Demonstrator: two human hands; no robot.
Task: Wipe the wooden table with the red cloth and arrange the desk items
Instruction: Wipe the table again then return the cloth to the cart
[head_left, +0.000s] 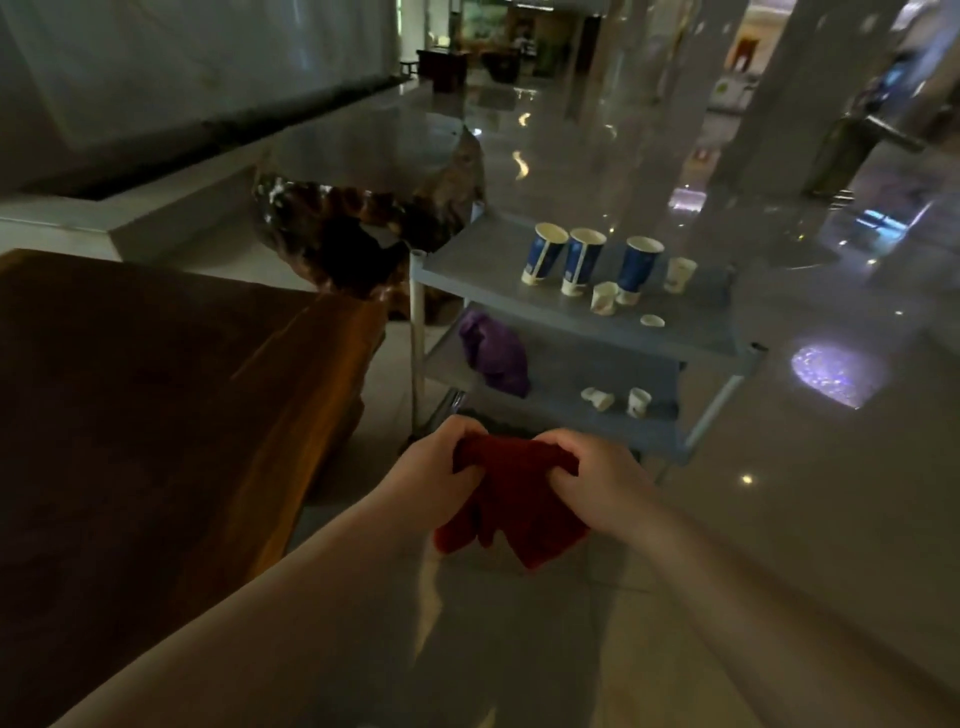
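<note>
Both the left hand (436, 467) and right hand (597, 480) pinch the bunched red cloth (511, 499) in midair above the floor, the wooden table (156, 395) to their left, a grey shelf cart (691, 338) with blue paper cups (582, 262) beyond.

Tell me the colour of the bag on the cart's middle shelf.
Purple bag, seen in the head view.

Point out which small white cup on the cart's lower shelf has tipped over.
The left small cup on the lower shelf lies on its side; the right small cup beside it stands upright.
</note>
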